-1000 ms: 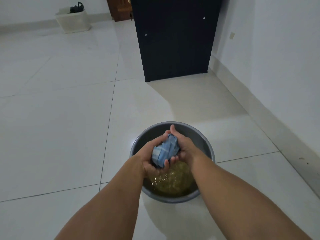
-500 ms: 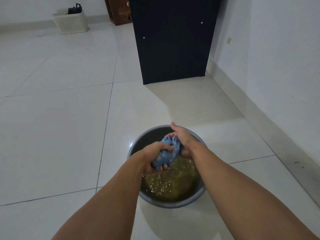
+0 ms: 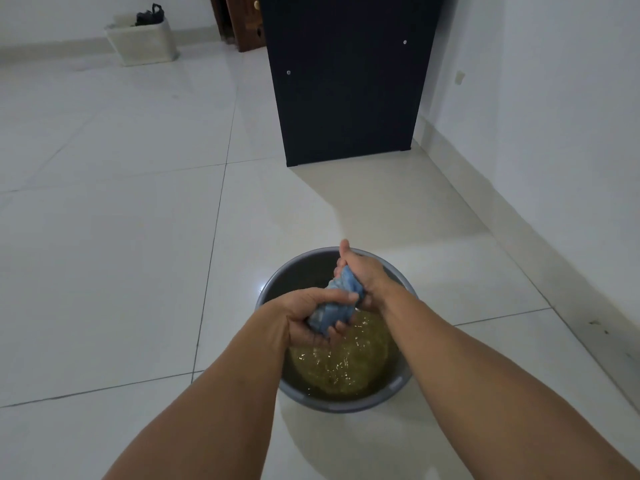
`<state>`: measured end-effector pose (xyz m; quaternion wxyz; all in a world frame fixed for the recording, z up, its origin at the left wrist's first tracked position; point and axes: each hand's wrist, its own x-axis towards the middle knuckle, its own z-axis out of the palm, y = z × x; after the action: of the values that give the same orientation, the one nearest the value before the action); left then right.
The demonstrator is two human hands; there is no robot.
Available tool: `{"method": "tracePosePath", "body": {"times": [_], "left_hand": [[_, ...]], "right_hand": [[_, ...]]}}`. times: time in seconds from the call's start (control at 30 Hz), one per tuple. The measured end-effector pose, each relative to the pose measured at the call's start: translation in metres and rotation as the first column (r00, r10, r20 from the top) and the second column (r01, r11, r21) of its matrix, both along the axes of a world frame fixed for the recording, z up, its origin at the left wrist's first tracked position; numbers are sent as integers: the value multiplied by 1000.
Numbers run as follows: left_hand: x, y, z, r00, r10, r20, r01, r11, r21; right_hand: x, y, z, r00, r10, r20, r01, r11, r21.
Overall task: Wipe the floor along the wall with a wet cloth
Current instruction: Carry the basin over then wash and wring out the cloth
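A blue cloth is twisted into a roll between both hands, held over a grey basin of rippling yellowish water. My left hand grips the cloth's near end from the left. My right hand is closed around its far end, thumb pointing up. Water drips from the cloth into the basin. The white wall with its skirting runs along the right side of the white tiled floor.
A dark cabinet stands against the right wall beyond the basin. A pale bin with a black bag sits at the far wall on the left. A brown door is behind the cabinet.
The hands went from cupping the bunched cloth to twisting it: the right hand rose and moved farther away, the left turned over the near end. The water ripples more.
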<state>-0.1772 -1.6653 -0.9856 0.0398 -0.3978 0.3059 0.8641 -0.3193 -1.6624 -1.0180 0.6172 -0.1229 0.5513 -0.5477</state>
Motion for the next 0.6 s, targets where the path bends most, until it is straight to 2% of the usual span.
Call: {"method": "tracePosePath", "body": {"times": [0.1,0.17,0.23,0.3,0.4,0.6], "left_hand": [[-10,-1,5,955,-129,268,200,946,-257],[-18,1,6,888,-85,452,285,873,-396],[-24,6,6,821,-5,572,364,775,-517],[-29,12,2,777,67,626,430,670,-605],[-34,17,-9,747,176,641,465,551,-693],[-34,18,-20,708,322,629,540,327,-775]], "right_hand": [[6,-7,7,966,92,-243,-63,990,124],[10,-8,10,890,178,-419,-90,971,219],[14,-7,12,801,240,-549,-95,956,279],[17,-7,15,728,289,-621,-95,941,326],[22,-7,17,695,300,-653,-57,929,367],[29,-13,21,526,390,-756,-81,908,412]]}}
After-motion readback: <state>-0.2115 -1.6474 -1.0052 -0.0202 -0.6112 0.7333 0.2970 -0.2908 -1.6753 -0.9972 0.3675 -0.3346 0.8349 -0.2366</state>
